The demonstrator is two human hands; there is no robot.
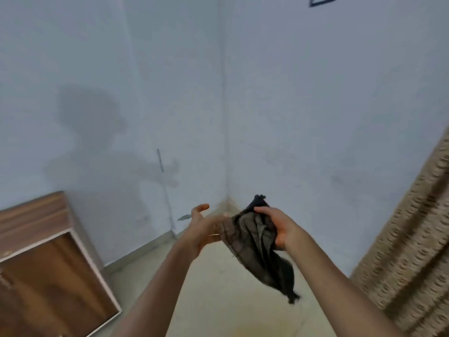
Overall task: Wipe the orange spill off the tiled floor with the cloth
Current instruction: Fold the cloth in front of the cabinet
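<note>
A dark grey checked cloth (252, 242) hangs in the air in front of me, above the pale tiled floor (218, 288). My right hand (279, 227) grips its upper part, and the rest droops down to a frayed end. My left hand (201, 227) is just left of the cloth with palm up and fingers spread; its fingertips blur into the cloth's left edge. A faint orange-yellow stain (250, 333) shows on the floor at the bottom edge of the view, between my forearms.
A wooden cabinet (43, 263) stands at the lower left against the wall. A brown patterned curtain (413, 251) hangs at the right. Pale blue walls meet in a corner (226, 142) straight ahead.
</note>
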